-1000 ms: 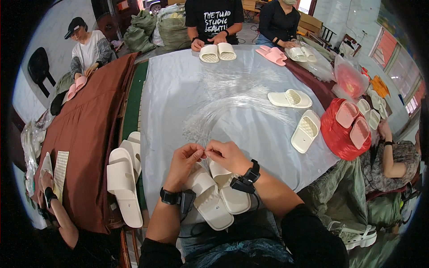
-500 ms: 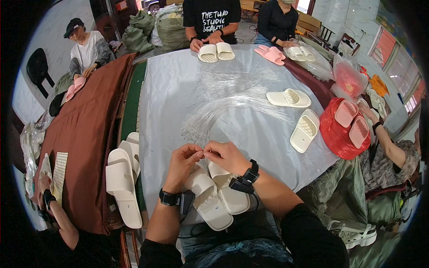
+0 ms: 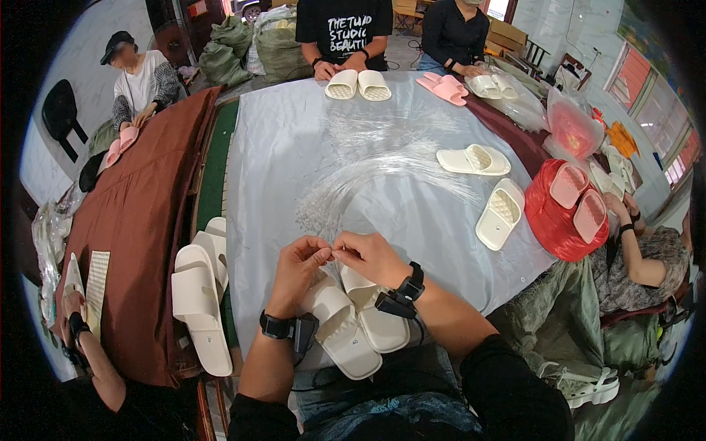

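Observation:
My left hand (image 3: 298, 268) and my right hand (image 3: 368, 256) meet fingertip to fingertip above the near part of the table. Both are closed in a pinch; whatever lies between the fingertips is too small to make out. Under them, a pair of cream slide slippers (image 3: 351, 354) sits side by side at the table's near edge, partly hidden by my hands and wrists. Just beyond my fingers, thin clear plastic strands (image 3: 360, 173) fan out in a loose, curved bundle.
The table (image 3: 272, 162) has a grey plastic cover. Two loose cream slippers (image 3: 500, 214) lie right of the strands, beside a red twine roll (image 3: 548, 235) topped with pink slippers (image 3: 590, 216). More cream slippers (image 3: 200, 309) stand at left. Co-workers sit around, one (image 3: 344, 37) straight across.
My hands keep the same pinch almost in place. The co-worker at the right now has both hands together near a cream slipper. Across the table, the cream pair has spread slightly apart.

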